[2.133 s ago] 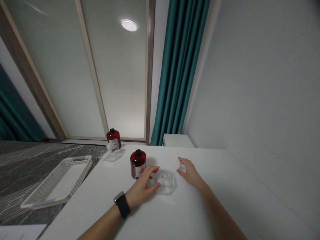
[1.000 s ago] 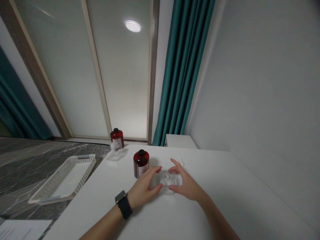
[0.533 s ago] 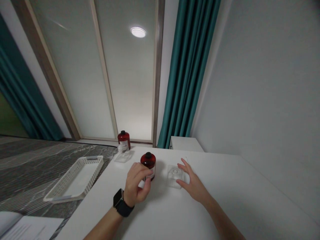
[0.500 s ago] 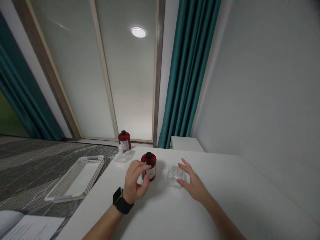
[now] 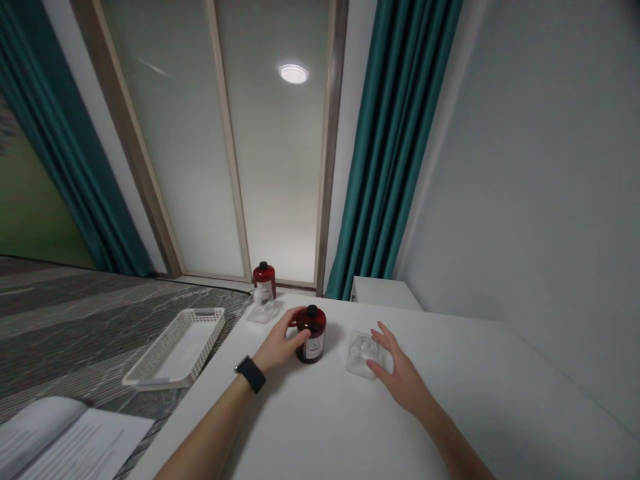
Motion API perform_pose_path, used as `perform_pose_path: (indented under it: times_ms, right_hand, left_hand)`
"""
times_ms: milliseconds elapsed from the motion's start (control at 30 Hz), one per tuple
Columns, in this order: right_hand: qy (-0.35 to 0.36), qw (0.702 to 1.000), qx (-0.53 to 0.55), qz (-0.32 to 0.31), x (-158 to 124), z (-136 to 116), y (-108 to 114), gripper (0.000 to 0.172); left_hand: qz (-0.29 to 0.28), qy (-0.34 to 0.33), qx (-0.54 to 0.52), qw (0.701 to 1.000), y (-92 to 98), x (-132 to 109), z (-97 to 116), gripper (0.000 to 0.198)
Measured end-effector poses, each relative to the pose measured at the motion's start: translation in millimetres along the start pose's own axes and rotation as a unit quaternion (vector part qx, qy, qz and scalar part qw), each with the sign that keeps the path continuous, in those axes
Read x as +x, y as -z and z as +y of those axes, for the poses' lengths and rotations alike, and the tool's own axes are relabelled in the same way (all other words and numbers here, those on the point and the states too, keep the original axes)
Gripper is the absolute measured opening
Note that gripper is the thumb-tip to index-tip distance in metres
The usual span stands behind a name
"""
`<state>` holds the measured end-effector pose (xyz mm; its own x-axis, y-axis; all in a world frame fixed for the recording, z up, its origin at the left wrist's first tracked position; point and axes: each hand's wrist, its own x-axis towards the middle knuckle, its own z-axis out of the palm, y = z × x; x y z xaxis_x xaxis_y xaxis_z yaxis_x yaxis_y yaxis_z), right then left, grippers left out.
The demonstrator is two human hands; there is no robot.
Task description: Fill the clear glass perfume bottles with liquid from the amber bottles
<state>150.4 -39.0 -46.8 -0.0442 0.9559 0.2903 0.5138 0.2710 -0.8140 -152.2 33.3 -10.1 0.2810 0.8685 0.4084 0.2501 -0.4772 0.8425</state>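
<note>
A dark red bottle (image 5: 314, 343) with a black cap and a white label stands upright on the white table. My left hand (image 5: 281, 343), with a black watch at the wrist, is around its left side, thumb in front and fingers behind. To the right, a clear plastic piece (image 5: 361, 355) lies on the table. My right hand (image 5: 397, 370) is at its right edge, thumb and fingers spread apart; whether they touch it cannot be told. A second red bottle (image 5: 265, 280) stands at the far left corner, behind another clear plastic piece (image 5: 263, 312).
A white perforated basket (image 5: 131, 380) sits left of the table (image 5: 320, 427) on a dark patterned surface. An open book (image 5: 85, 443) lies at the lower left. Beyond the table are a white cabinet (image 5: 385, 293), a teal curtain (image 5: 395, 153) and frosted panels.
My left hand has moved from in front of the nearer bottle to its left side and closed around it. My right hand stays by the clear piece. The view has shifted left.
</note>
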Motion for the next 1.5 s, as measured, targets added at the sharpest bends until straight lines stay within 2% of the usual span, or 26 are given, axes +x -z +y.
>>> perform_pose_path:
  times_ms: [133,333,533,700,767,867,967,1033,1167,1300,1400,1500]
  right_hand:
    - [0.01,1.0,0.009,0.016,1,3,-1,0.074]
    - [0.027,0.998,-0.028,0.043,2,6,2,0.072]
    - [0.102,0.979,-0.104,0.141,3,1,5,0.052]
    - [0.152,0.961,-0.129,0.19,3,-7,10,0.036]
    - [0.183,0.951,-0.135,0.209,0,-16,11,0.031]
    - [0.22,0.939,-0.13,0.229,-5,-33,4,0.03]
    - [0.231,0.946,-0.113,0.2,-12,-49,-12,0.037]
    - [0.226,0.956,-0.101,0.159,-15,-54,-24,0.045]
    - [0.204,0.971,-0.085,0.087,-17,-54,-41,0.058]
    - [0.145,0.988,-0.033,0.036,-14,-54,-45,0.072]
    - [0.112,0.994,0.008,0.006,-13,-57,-46,0.075]
    - [0.099,0.995,0.024,0.002,-13,-58,-47,0.078]
  left_hand:
    - [-0.019,0.011,-0.027,0.999,-1.6,-1,2,0.047]
    - [-0.086,0.001,-0.053,0.995,-8.1,-8,13,0.046]
    - [-0.138,0.0,-0.078,0.987,-25.0,-16,30,0.049]
    - [-0.183,-0.034,-0.079,0.979,-27.1,-19,39,0.055]
    - [-0.17,-0.066,-0.078,0.98,-27.3,-19,40,0.048]
    - [-0.083,-0.12,-0.048,0.988,-28.6,-18,44,0.038]
    - [0.0,-0.14,-0.007,0.99,-31.0,-18,55,0.031]
    - [0.017,-0.158,0.01,0.987,-33.4,-19,63,0.029]
    - [-0.002,-0.188,0.046,0.981,-38.9,-20,68,0.029]
    - [-0.017,-0.166,0.056,0.984,-38.9,-16,63,0.029]
    - [-0.049,-0.149,0.047,0.987,-35.4,-13,61,0.026]
    - [-0.075,-0.132,0.027,0.988,-33.0,-12,62,0.023]
